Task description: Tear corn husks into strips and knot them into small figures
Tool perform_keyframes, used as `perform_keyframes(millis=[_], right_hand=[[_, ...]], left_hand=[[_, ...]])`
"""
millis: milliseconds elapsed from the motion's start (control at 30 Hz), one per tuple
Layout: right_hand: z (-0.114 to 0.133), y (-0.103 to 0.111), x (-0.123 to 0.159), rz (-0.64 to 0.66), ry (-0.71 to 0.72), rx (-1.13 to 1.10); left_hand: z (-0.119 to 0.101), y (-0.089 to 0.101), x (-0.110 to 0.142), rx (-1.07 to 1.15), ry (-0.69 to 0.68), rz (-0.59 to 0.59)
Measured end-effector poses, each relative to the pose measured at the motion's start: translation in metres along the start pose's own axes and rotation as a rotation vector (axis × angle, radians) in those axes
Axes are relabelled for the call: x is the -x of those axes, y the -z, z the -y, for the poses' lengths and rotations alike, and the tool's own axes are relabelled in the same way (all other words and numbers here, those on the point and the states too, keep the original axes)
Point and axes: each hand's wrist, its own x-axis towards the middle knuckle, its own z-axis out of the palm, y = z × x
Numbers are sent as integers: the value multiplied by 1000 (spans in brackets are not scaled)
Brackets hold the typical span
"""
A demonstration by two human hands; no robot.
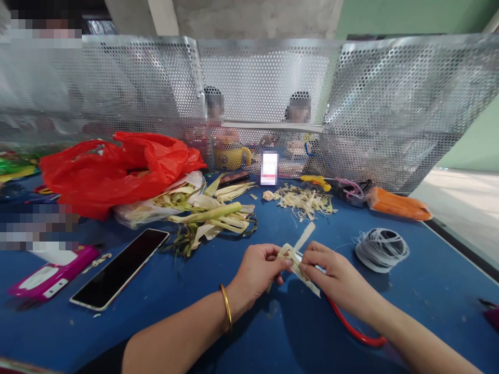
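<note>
Pale corn husk strips (293, 253), folded or looped together, are pinched between my two hands above the blue table. My left hand (259, 267), with a gold bangle at its wrist, is closed on the looped part. The fingers of my right hand (325, 265) pinch the strips from the other side. One strip end points up and away, another hangs down toward me. A curved red handle (356, 332) shows below my right hand; whether that hand holds it, I cannot tell. To the right is a ball of whitish string (382, 250).
Corn husks (218, 214) and a red plastic bag (117, 171) lie left; shredded husk (306, 201) is ahead. A black-screened phone (121, 267), magenta device (52, 272), lit phone (268, 167) and orange packet (399, 203) surround the hands. A perforated metal screen (265, 67) borders the table; people sit behind it.
</note>
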Motion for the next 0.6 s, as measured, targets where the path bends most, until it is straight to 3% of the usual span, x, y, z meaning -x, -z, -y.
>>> perform_keyframes(millis=[200,367,600], right_hand=[[2,-6,1,-56,42,94],[3,-12,6,-126,-90,247],[0,-9,3,-130,-121,-92]], left_hand=[[11,0,-3,-108,-59,26],[19,2,-2,-333,-148,51],[16,3,1,-400,-159,127]])
